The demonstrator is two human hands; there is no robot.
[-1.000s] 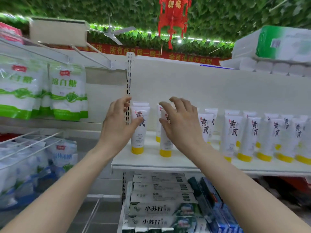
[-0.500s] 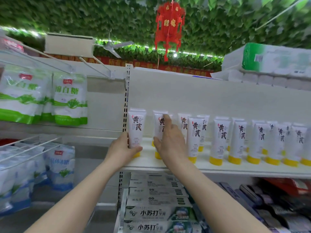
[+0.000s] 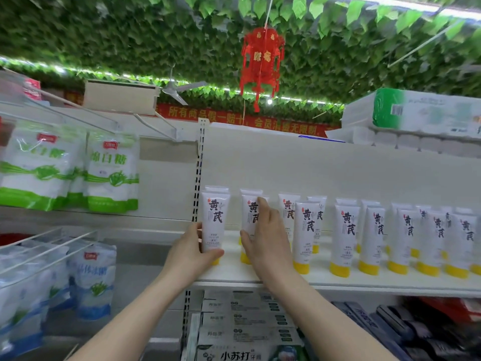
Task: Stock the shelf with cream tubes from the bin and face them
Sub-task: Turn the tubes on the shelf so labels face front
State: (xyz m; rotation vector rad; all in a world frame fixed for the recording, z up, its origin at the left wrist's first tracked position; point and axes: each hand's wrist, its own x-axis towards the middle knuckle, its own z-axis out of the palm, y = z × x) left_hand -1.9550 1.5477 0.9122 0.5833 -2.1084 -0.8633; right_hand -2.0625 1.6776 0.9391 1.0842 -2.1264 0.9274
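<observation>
White cream tubes with yellow caps stand cap-down in a row on the white shelf [image 3: 338,278]. My left hand [image 3: 188,256] grips the lower part of the leftmost tube [image 3: 215,217], thumb across its front near the cap. My right hand [image 3: 268,243] holds the second tube [image 3: 248,212], thumb at its left side and a finger laid up its front. More tubes [image 3: 346,230] line the shelf to the right, their labels turned forward. No bin is in view.
Green-and-white sugar bags [image 3: 112,175] stand on the shelf to the left, blue-and-white bags [image 3: 88,280] in wire racks below. Toothpaste boxes [image 3: 247,334] are stacked under the shelf. White paper packs [image 3: 416,118] lie on top at the right. A red lantern [image 3: 261,61] hangs overhead.
My view has tilted up, so the shelf sits lower in the picture. Both hands slid down the two leftmost tubes toward their caps and hold them upright.
</observation>
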